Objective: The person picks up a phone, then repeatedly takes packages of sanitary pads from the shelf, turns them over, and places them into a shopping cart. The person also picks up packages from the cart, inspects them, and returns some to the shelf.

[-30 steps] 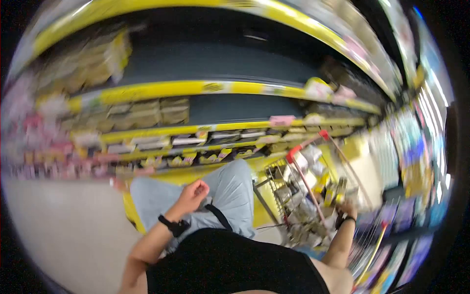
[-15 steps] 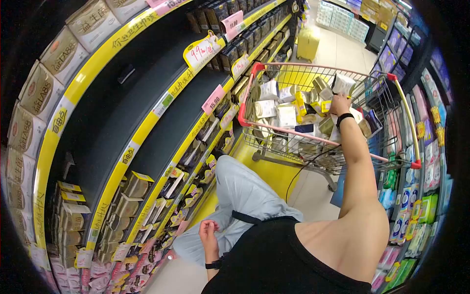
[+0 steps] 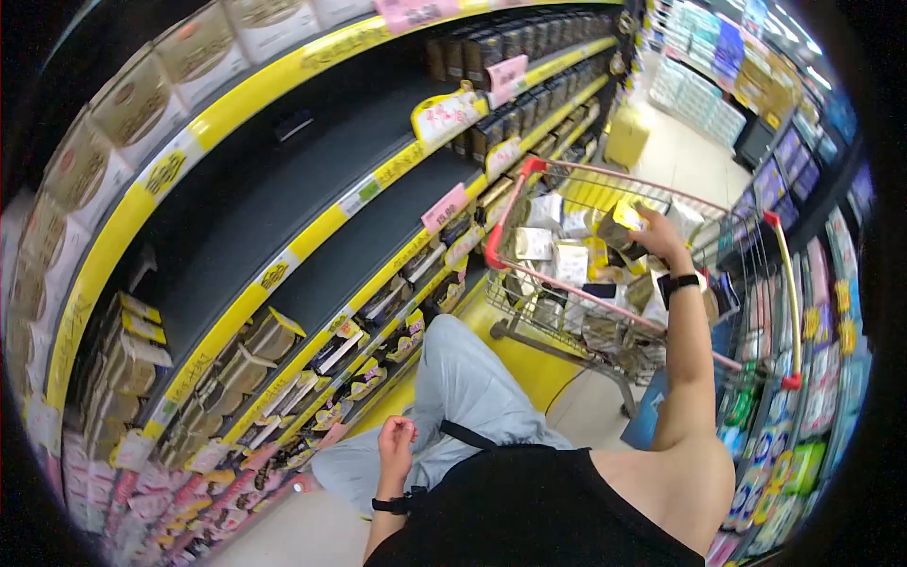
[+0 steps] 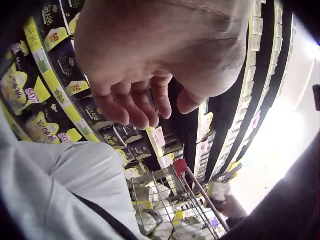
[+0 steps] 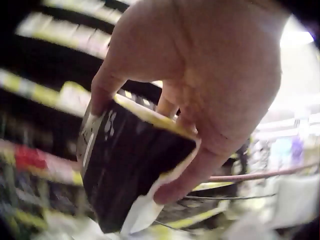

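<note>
My right hand (image 3: 663, 238) is over the shopping cart (image 3: 493, 251) and grips a pack of sanitary pads (image 3: 622, 219) with a dark side and a yellow edge. In the right wrist view the fingers and thumb curl over the top of this pack (image 5: 135, 165). Loose packs (image 3: 571, 261), mostly white and gold, are heaped in the cart beneath it. My left hand (image 3: 397, 448) hangs above my lap with its fingers loosely bent. In the left wrist view nothing is in that hand (image 4: 165, 60).
Shelves with yellow price rails (image 3: 312, 234) run along the left, partly stocked with gold packs (image 3: 132, 369). A yellow suitcase-like box (image 3: 627, 138) stands beyond the cart. Another stocked rack (image 3: 803, 378) lines the right side, close to the cart.
The view has swung toward the cart from the shelves. My right hand has lifted from among the packs with one pack in its grip. The left hand stays near my lap.
</note>
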The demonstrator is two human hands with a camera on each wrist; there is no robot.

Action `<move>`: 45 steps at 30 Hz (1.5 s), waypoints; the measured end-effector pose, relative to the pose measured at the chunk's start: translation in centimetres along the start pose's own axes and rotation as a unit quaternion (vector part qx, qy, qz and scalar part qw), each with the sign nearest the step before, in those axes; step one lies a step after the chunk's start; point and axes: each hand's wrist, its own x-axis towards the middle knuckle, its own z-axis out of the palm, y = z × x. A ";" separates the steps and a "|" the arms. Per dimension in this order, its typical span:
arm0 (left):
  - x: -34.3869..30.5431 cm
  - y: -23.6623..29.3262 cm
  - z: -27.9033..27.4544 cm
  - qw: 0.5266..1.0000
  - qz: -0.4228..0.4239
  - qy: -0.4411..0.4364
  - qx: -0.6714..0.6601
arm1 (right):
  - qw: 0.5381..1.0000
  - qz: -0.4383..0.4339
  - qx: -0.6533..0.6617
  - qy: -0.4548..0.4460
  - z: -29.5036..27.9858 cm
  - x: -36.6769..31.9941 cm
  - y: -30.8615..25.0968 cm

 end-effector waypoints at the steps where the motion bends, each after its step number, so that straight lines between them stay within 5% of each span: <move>1: 0.0 0.3 0.2 1.000 0.014 -0.014 0.005 | 0.986 -0.015 0.042 -0.159 -2.0 0.5 -4.2; 3: -0.1 1.0 0.3 0.999 0.034 -0.034 0.023 | 0.872 -0.034 0.416 -0.255 0.7 0.3 -6.8; 4: -0.3 1.3 0.5 0.999 0.029 -0.027 0.020 | 0.778 -0.005 0.563 -0.279 1.0 -0.9 -10.1; 6: -0.3 2.1 0.7 1.000 0.020 -0.017 0.015 | 0.703 -0.066 0.598 -0.380 3.0 -1.7 -13.5; 12: -1.4 2.4 -0.6 0.996 0.070 -0.008 -0.061 | 0.622 -0.286 0.513 -0.518 14.1 -7.5 -30.3; 14: -2.2 3.4 -1.6 0.968 0.000 -0.001 -0.251 | 0.615 -0.289 0.535 -0.503 19.0 -13.7 -36.1; 16: -3.1 3.1 -2.7 0.960 -0.028 -0.010 -0.279 | 0.660 -0.464 0.399 -0.435 21.2 -19.6 -40.5; 20: -5.9 0.3 -4.6 0.945 -0.019 0.195 -0.263 | 0.634 -0.559 0.313 -0.433 22.1 -25.6 -43.3; 23: -7.9 0.1 -4.2 0.912 -0.008 0.219 -0.346 | 0.582 -0.634 0.305 -0.406 22.0 -26.0 -42.8; 26: -7.9 -1.7 -4.4 0.921 0.051 0.211 -0.322 | 0.554 -0.621 0.329 -0.445 21.0 -25.2 -42.2; 31: -5.9 -0.9 -4.1 0.931 0.070 0.131 -0.334 | 0.682 -0.345 0.475 -0.435 22.8 -24.3 -38.5; 35: -3.5 1.5 -3.2 0.960 0.069 0.090 -0.254 | 0.627 -0.205 0.551 -0.511 25.6 -23.2 -35.1; 39: -1.9 3.7 -2.2 0.988 0.135 0.067 -0.040 | 0.654 -0.111 0.526 -0.532 25.3 -22.9 -32.7; 41: -1.4 4.8 -1.8 0.980 0.160 0.076 0.085 | 0.640 -0.035 0.529 -0.556 24.5 -22.4 -32.3; 45: -1.1 6.1 -1.0 0.917 0.250 0.110 0.290 | 0.467 0.068 0.661 -0.583 24.4 -22.2 -31.8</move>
